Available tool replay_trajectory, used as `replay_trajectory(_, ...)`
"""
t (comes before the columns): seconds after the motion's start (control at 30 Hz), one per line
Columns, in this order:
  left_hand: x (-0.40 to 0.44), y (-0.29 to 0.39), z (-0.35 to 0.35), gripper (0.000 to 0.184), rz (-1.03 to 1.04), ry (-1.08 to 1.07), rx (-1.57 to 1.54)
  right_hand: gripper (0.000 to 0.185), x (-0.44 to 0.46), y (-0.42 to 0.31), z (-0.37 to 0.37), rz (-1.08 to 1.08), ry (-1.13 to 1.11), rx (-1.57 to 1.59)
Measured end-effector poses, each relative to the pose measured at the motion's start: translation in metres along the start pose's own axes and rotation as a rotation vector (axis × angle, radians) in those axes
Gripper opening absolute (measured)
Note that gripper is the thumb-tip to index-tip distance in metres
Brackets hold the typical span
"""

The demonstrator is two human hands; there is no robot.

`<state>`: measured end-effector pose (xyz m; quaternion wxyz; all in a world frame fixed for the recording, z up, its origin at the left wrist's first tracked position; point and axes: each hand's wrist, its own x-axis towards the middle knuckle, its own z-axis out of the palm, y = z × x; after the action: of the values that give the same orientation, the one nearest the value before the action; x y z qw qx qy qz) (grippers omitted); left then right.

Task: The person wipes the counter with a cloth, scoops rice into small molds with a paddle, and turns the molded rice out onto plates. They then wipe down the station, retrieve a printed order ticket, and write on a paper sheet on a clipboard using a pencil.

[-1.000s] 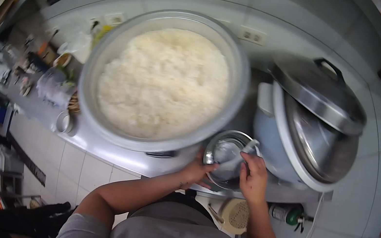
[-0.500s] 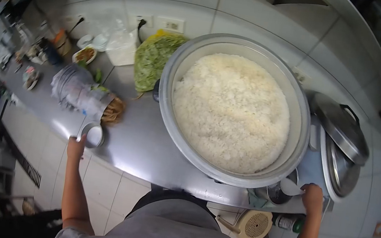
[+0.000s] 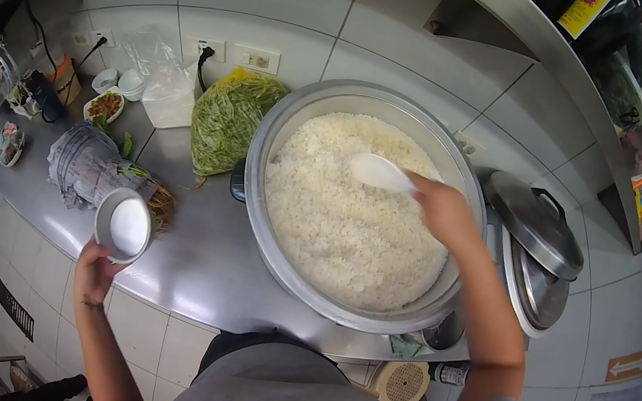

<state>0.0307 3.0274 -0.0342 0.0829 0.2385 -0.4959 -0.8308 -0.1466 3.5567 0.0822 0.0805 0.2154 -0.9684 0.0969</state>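
Note:
White cooked rice fills a large round metal pot on the steel counter. My right hand reaches over the pot, closed around the handle of a white rice paddle, whose blade lies at the surface of the rice. Off to the left, my left hand grips a small round bowl by its near side. The bowl's pale inside faces up, with no food visible in it. Just behind the bowl lies a paper-wrapped bundle of leafy greens with roots.
A bag of green vegetables leans beside the pot. Stacked metal lids stand at its right. Farther left are a dish of chopped food, white bowls and a clear plastic bag. A shelf hangs above the counter.
My right hand has brought the rice paddle from the container at the pot's lower right up over the rice. My left hand has raised the bowl, tilting its opening toward me.

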Motion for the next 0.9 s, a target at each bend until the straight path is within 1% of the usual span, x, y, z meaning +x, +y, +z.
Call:
replay_trajectory(0.03,0.001,-0.001,0.016,0.052,-0.008,-0.058,-0.067,0.041,0.028,-0.012,0.019,-0.002,-0.063,-0.101)
replay_trajectory(0.07,0.0,-0.002,0.035,0.056,-0.015,-0.116,-0.136,0.042,0.055,-0.023,0.036,-0.06,-0.073,-0.216)
replay_trajectory(0.1,-0.005,0.001,0.066,0.055,0.001,-0.184,-0.161,0.042,0.072,-0.035,0.048,-0.119,-0.081,-0.332)
replay_trajectory(0.13,-0.011,0.003,0.101,0.055,0.019,-0.251,-0.184,0.042,0.081,-0.05,0.053,-0.13,-0.074,-0.325)
replay_trajectory(0.2,-0.022,-0.002,0.165,0.055,0.105,-0.284,-0.183,0.026,0.092,-0.072,0.055,-0.396,-0.234,-0.378)
replay_trajectory(0.23,-0.026,-0.008,0.197,0.057,0.167,-0.299,-0.181,0.026,0.091,-0.075,0.054,-0.412,-0.236,-0.372)
replay_trajectory(0.27,-0.028,-0.014,0.224,0.059,0.226,-0.315,-0.176,0.021,0.088,-0.079,0.053,-0.463,-0.26,-0.375)
replay_trajectory(0.3,-0.023,-0.024,0.245,0.063,0.245,-0.327,-0.199,0.017,0.083,-0.082,0.051,-0.511,-0.282,-0.379)
replay_trajectory(0.33,-0.016,-0.033,0.26,0.067,0.265,-0.343,-0.223,0.017,0.077,-0.082,0.048,-0.518,-0.284,-0.377)
replay_trajectory(0.37,-0.013,-0.037,0.271,0.067,0.265,-0.338,-0.226,0.016,0.067,-0.078,0.043,-0.529,-0.314,-0.354)
replay_trajectory(0.43,-0.006,-0.042,0.286,0.076,0.325,-0.297,-0.18,0.016,0.046,-0.071,0.033,-0.534,-0.35,-0.333)
replay_trajectory(0.47,-0.004,-0.042,0.287,0.076,0.318,-0.297,-0.181,0.015,0.033,-0.068,0.03,-0.519,-0.359,-0.313)
replay_trajectory(0.53,-0.002,-0.045,0.285,0.068,0.343,-0.272,-0.082,0.014,0.01,-0.064,0.024,-0.495,-0.383,-0.285)
replay_trajectory(0.6,-0.001,-0.046,0.285,0.07,0.321,-0.273,-0.07,0.021,-0.005,-0.062,0.019,-0.506,-0.392,-0.317)
replay_trajectory(0.83,0.001,-0.047,0.286,0.071,0.315,-0.271,-0.024,0.017,-0.039,-0.056,0.001,-0.44,-0.457,-0.209)
replay_trajectory(0.9,0.001,-0.048,0.287,0.073,0.313,-0.27,-0.025,0.022,-0.046,-0.052,0.0,-0.394,-0.456,-0.139)
